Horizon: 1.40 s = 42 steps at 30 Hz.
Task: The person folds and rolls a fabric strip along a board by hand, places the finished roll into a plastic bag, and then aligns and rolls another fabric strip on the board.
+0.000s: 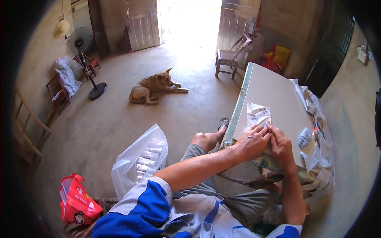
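Observation:
A small white cloth piece point(258, 112) with a dark print lies on the pale tabletop point(278, 87). At its near edge my left hand point(254, 141) is closed, fingers curled down onto the cloth. Touching it on the right, my right hand point(281, 143) is closed too, its thumb and fingers pinched at the cloth's near corner. The part of the cloth under my fingers is hidden. A small rolled bundle of printed cloth point(304, 137) rests to the right of my hands.
Crumpled fabric strips point(317, 115) hang along the table's right edge. On the left are a clear plastic bag point(133, 158) with several white rolls and a red bag point(79, 200). A dog point(152, 88) lies on the floor, near a standing fan point(81, 49) and a chair point(230, 57).

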{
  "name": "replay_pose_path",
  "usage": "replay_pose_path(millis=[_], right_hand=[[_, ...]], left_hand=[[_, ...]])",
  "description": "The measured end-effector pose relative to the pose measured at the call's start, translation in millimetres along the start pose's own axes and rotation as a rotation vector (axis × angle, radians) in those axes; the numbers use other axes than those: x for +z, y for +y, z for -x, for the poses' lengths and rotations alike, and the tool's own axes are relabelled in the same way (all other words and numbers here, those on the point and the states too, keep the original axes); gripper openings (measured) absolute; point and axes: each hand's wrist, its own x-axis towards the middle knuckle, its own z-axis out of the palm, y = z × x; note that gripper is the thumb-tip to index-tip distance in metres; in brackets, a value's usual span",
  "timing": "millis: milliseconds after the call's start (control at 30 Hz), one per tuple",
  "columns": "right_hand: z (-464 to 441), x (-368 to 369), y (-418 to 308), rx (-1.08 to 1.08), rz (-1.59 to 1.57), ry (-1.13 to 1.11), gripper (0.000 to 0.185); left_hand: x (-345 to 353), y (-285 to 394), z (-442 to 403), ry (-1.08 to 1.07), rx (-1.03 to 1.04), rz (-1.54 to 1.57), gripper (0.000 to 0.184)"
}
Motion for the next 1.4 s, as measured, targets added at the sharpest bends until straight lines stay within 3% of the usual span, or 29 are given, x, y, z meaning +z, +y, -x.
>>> replay_pose_path(millis=[67,533,833,967,1167,1400], right_hand=[[17,2,10,-0.038,0.141,0.015,0.032],[27,4,14,-0.102,0.286,0.027,0.035],[28,-9,-4,-0.145,0.280,-0.017,0.034],[29,-21,-4,-0.143,0.229,-0.089,0.036],[31,-22,-2,-0.172,0.255,-0.095,0.036],[22,-23,-5,-0.162,0.231,-0.078,0.033]], left_hand=[[-2,3,0,-0.021,-0.006,-0.057,0.039],[-25,0,23,-0.023,-0.022,-0.053,0.048],[-45,0,26,0.001,0.090,-0.001,0.039],[-56,3,33,0.002,-0.006,0.081,0.034],[-56,5,35,0.063,0.054,-0.054,0.032],[-59,10,35,0.040,-0.034,-0.019,0.027]])
